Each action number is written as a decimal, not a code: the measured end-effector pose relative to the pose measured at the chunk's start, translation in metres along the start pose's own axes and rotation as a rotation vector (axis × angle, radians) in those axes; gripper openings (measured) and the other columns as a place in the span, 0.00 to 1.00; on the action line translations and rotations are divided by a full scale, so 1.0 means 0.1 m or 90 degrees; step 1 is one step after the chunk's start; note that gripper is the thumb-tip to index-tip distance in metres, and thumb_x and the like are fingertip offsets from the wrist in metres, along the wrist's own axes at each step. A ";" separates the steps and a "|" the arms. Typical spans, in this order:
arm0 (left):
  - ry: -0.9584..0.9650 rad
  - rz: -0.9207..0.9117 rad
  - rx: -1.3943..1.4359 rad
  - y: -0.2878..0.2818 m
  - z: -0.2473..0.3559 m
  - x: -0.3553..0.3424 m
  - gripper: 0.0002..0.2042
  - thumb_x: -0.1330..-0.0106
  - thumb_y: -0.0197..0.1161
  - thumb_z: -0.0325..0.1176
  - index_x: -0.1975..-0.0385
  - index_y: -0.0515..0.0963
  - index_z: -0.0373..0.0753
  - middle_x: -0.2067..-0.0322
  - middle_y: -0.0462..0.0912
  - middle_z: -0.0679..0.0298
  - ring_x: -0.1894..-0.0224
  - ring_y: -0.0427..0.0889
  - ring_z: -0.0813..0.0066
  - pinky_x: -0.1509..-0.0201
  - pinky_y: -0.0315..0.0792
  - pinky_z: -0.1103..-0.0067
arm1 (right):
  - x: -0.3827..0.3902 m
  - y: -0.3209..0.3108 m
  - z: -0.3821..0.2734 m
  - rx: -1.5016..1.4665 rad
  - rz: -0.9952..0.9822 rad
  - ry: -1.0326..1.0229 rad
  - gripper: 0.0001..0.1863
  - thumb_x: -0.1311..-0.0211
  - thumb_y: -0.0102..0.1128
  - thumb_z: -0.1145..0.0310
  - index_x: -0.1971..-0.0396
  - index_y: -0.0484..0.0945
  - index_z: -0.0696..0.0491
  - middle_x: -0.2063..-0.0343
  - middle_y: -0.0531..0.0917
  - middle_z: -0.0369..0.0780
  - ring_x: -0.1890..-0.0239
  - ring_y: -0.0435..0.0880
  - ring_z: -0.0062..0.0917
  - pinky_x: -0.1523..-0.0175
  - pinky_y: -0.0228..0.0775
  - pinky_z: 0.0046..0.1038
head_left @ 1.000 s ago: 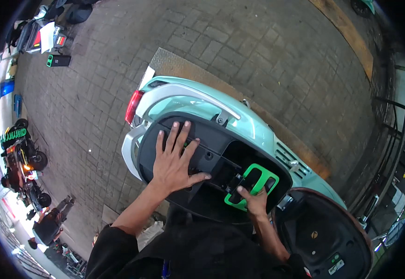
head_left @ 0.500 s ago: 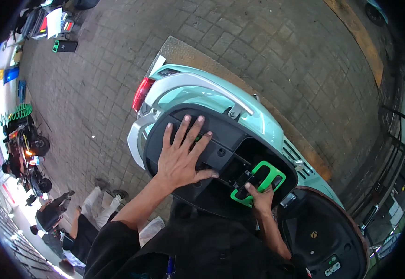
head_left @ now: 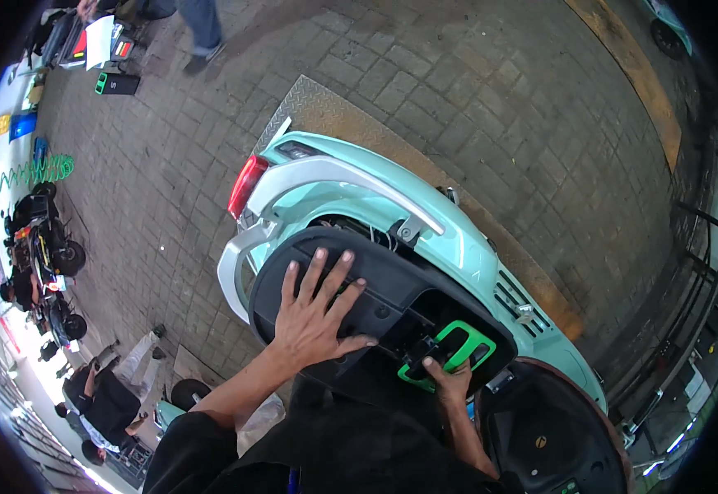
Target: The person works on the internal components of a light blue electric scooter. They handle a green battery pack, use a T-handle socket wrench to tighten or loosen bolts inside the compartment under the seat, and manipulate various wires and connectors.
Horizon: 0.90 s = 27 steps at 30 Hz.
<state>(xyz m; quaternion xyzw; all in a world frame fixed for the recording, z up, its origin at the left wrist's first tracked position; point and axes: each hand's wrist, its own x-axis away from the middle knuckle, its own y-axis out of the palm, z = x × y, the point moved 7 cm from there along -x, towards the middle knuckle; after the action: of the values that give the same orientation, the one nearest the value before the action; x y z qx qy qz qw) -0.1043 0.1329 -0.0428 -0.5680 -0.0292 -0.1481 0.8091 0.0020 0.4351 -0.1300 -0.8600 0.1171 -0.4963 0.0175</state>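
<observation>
Storage tub, black and stiff-looking, lies under my left hand, whose fingers are spread flat, gripping nothing; I'd expect the tub bulky, fairly light, smooth enough to slide. My right hand is curled on the green handle, likely the surest hold, some fingers hidden. Beyond my left fingertips the silver grab rail crowds the rim; the open seat lies just beside my right wrist.

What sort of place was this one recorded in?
Probably a scooter repair workshop, judging by the mint-green scooter over a textured metal plate with its seat swung open, the dark two-wheelers at the left, and the coiled green hose near them.
</observation>
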 end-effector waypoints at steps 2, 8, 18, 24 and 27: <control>-0.009 -0.001 -0.008 0.06 -0.04 -0.04 0.44 0.47 0.63 0.74 0.37 0.73 0.47 0.24 0.58 0.56 0.21 0.48 0.46 0.22 0.34 0.47 | -0.12 0.01 0.05 -0.006 -0.002 -0.013 0.33 0.56 0.84 0.75 0.49 0.75 0.55 0.61 0.80 0.32 0.60 0.80 0.19 0.51 0.75 0.25; -0.012 -0.091 0.036 -0.01 -0.07 -0.08 0.44 0.44 0.63 0.71 0.31 0.69 0.48 0.24 0.57 0.57 0.21 0.48 0.49 0.22 0.39 0.48 | -0.20 -0.11 0.23 0.011 -0.016 0.015 0.32 0.52 0.81 0.77 0.46 0.76 0.57 0.54 0.83 0.37 0.54 0.83 0.24 0.45 0.76 0.29; 0.101 -0.165 0.036 -0.11 -0.24 -0.10 0.35 0.37 0.63 0.33 0.27 0.64 0.59 0.22 0.55 0.71 0.21 0.53 0.61 0.23 0.53 0.57 | -0.24 -0.08 0.22 0.027 -0.016 0.038 0.36 0.50 0.79 0.80 0.40 0.72 0.58 0.50 0.80 0.38 0.51 0.80 0.27 0.46 0.75 0.30; 0.177 -0.104 -0.003 -0.04 -0.25 -0.13 0.34 0.37 0.63 0.32 0.27 0.66 0.57 0.23 0.59 0.71 0.23 0.58 0.59 0.24 0.56 0.60 | -0.19 -0.04 0.10 0.040 -0.045 -0.018 0.31 0.46 0.79 0.74 0.43 0.73 0.55 0.56 0.81 0.36 0.56 0.81 0.26 0.51 0.75 0.30; 0.196 -0.070 -0.026 -0.01 -0.27 -0.11 0.33 0.35 0.62 0.33 0.27 0.65 0.57 0.23 0.58 0.71 0.23 0.57 0.59 0.23 0.55 0.59 | -0.24 -0.03 0.15 0.009 -0.058 0.006 0.31 0.46 0.79 0.74 0.42 0.74 0.55 0.54 0.82 0.36 0.56 0.81 0.26 0.50 0.74 0.30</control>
<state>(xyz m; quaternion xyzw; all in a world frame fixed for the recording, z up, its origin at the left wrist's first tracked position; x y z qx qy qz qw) -0.1181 0.1095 -0.0540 -0.5524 0.0667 -0.2779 0.7831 0.0035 0.4425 -0.1576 -0.8621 0.0743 -0.5013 0.0008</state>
